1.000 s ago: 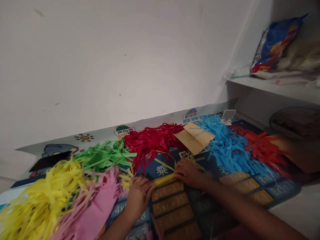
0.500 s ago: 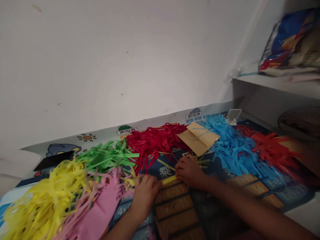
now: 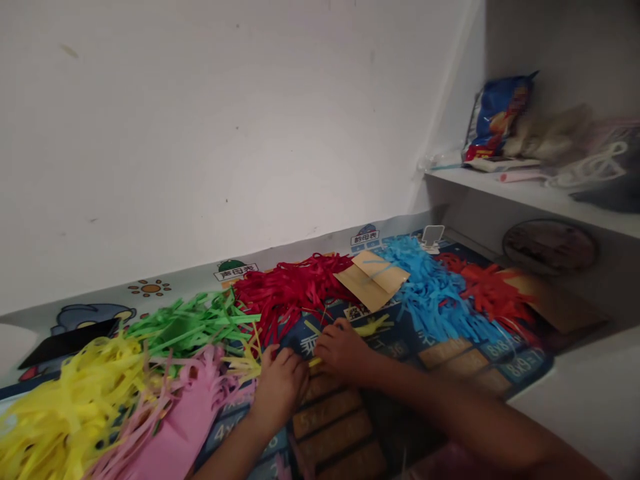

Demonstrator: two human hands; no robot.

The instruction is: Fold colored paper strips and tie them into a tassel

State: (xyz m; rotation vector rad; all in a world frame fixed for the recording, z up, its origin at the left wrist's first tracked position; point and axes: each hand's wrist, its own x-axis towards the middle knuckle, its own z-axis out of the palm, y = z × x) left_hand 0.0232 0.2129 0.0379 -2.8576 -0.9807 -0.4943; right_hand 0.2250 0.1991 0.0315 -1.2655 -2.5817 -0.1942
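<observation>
My left hand [image 3: 281,385] and my right hand [image 3: 344,351] are close together over the printed mat, fingers curled in. Between them shows a short length of a yellow paper strip [image 3: 315,362], gripped by both. Yellow fringe ends stick out left of my left hand and beyond my right fingers. Near my left hand lies pink fringed paper [image 3: 187,427], with green shredded paper [image 3: 185,323] behind it. Crimson strips [image 3: 295,283] spread just beyond the hands. A folded brown paper piece [image 3: 373,280] rests between the crimson strips and the blue strips [image 3: 430,287].
Yellow shredded paper [image 3: 75,407] heaps at the left, beside a dark flat object [image 3: 70,341]. Orange-red strips [image 3: 483,287] and brown card [image 3: 565,303] lie at the right. A white shelf [image 3: 530,193] holds a blue packet [image 3: 500,113]. A wall [image 3: 200,133] stands behind.
The view has swung to the right, showing more of the shelf. My hands have come slightly closer together, with less yellow strip showing between them and more fringe at either side.
</observation>
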